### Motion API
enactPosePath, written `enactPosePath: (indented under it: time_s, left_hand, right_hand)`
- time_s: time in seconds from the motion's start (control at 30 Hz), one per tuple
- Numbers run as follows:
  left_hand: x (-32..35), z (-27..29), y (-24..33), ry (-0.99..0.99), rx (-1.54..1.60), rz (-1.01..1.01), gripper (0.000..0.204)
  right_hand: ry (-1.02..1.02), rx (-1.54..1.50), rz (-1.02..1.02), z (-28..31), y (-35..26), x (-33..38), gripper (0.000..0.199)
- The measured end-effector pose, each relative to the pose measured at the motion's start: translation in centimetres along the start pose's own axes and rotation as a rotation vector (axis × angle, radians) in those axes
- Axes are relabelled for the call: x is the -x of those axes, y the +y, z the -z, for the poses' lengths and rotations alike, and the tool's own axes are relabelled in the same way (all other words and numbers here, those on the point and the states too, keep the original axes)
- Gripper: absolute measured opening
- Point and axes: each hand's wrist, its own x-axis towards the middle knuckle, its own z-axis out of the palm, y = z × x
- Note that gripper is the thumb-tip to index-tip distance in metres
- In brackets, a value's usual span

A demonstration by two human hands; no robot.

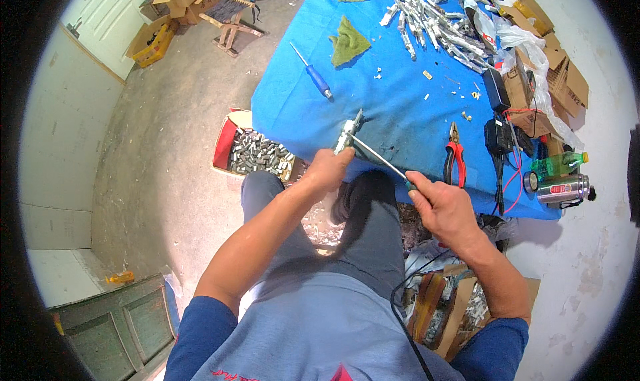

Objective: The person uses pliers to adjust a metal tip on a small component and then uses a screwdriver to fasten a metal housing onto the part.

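At the table's near edge my left hand (pixel 328 169) is closed around a short white-and-grey strip (pixel 347 132), which points away from me. My right hand (pixel 441 206) grips the dark green handle of a screwdriver (pixel 383 161). Its thin metal shaft slants up to the left, and the tip meets the side of the strip. What the strip is made of is too small to tell. A second screwdriver (pixel 312 73) with a blue handle lies farther off on the blue cloth. Red-handled pliers (pixel 455 156) rest to the right of my right hand.
A blue cloth-covered table (pixel 287 108) holds a heap of similar strips (pixel 433 21), green rags (pixel 348 43), black adapters (pixel 497 134), a green bottle (pixel 559 163) and a steel flask (pixel 562 189). A box of small metallic pieces (pixel 257 151) stands left of my legs; a scrap-filled carton (pixel 460 308) sits lower right.
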Motion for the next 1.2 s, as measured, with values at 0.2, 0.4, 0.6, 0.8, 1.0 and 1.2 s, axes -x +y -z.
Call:
enactPosePath:
  time_s: [0.2, 0.4, 0.6, 0.8, 1.0, 1.2]
  left_hand:
    - [0.0, 0.0, 0.2, 0.001, 0.032, 0.042, 0.045]
    - [0.6, 0.2, 0.2, -0.033, 0.092, 0.087, 0.041]
    - [0.4, -0.1, -0.2, 0.007, 0.068, 0.026, 0.043]
    - [0.8, 0.0, 0.1, 0.008, 0.084, 0.032, 0.042]
    - [1.0, 0.4, 0.5, -0.093, 0.205, 0.094, 0.043]
    - [1.3, 0.4, 1.0, -0.137, 0.241, 0.129, 0.049]
  right_hand:
    - [0.074, 0.325, 0.103, -2.5, -0.3, 2.0, 0.037]
    - [-0.26, -0.68, -0.378, 1.3, 1.5, 0.9, 0.039]
    - [-0.217, -0.7, -0.334, 0.7, 2.8, 2.3, 0.042]
    - [-0.185, -0.829, -0.356, -0.3, 2.8, 1.8, 0.044]
    - [-0.154, -0.761, -0.368, -0.3, 3.0, 0.9, 0.043]
    - [-0.253, -0.842, -0.436, 0.4, 2.4, 0.8, 0.042]
